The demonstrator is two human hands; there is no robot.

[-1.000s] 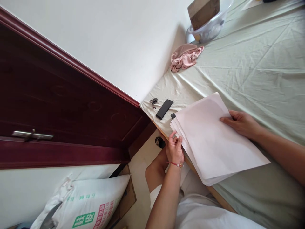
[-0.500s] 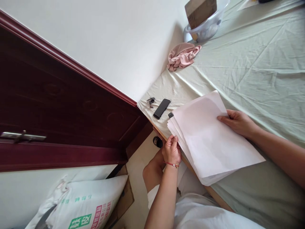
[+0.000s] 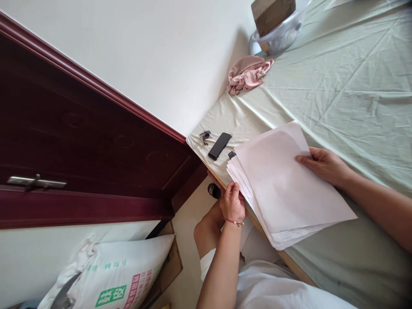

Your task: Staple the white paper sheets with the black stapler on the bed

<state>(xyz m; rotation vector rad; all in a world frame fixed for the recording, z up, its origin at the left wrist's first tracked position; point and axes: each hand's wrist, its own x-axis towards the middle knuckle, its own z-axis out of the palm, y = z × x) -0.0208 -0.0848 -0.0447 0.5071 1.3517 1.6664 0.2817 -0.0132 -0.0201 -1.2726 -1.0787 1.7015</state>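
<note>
A loose stack of white paper sheets (image 3: 286, 184) is held up over the near edge of the bed-like surface, its sheets fanned out along the left side. My right hand (image 3: 326, 166) grips the stack's right edge, thumb on top and fingers hidden underneath. At the left edge, my left hand (image 3: 233, 201) pinches the lower sheets between thumb and fingers; a red string bracelet circles that wrist. Just past the paper's far left corner a small dark object (image 3: 231, 154) pokes out, its kind unclear. Close by lies a black phone (image 3: 219, 146).
Keys (image 3: 205, 136) lie near the corner of the pale green cloth (image 3: 354, 107). Farther back are a crumpled pink cloth (image 3: 249, 74) and a clear plastic basin (image 3: 280, 42) with a brown box (image 3: 272, 16). A dark red door (image 3: 96, 133) and a white sack (image 3: 119, 270) are left.
Both hands keep hold of the paper stack, and the sheets' lower edges have spread slightly. Otherwise the view has shifted only a little.
</note>
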